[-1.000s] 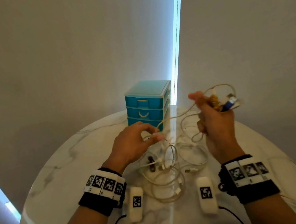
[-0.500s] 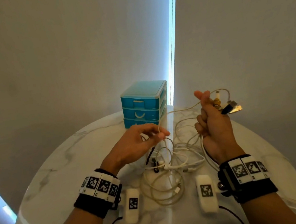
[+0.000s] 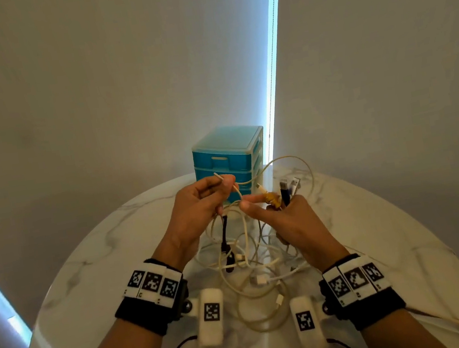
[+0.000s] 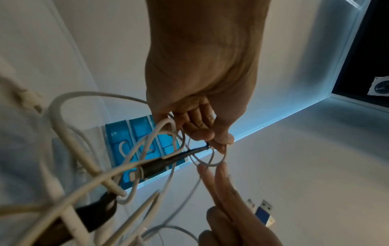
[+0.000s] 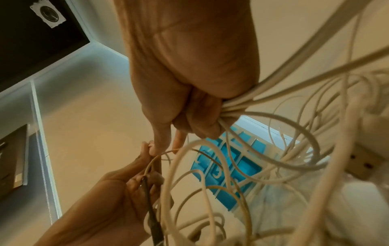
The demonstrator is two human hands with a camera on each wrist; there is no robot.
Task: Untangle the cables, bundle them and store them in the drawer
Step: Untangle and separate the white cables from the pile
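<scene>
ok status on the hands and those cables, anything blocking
Left hand pinches a thin white cable and black lead. Right hand grips a bunch of plug ends. Tangle unsorted on table; drawer unit shut, unobstructed.

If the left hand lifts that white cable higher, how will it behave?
Probably floppy: the white cable arcs loosely from the left hand. Likely it drags the tangle too, since strands cross on the table. Seems light: a fingertip pinch holds it.
</scene>
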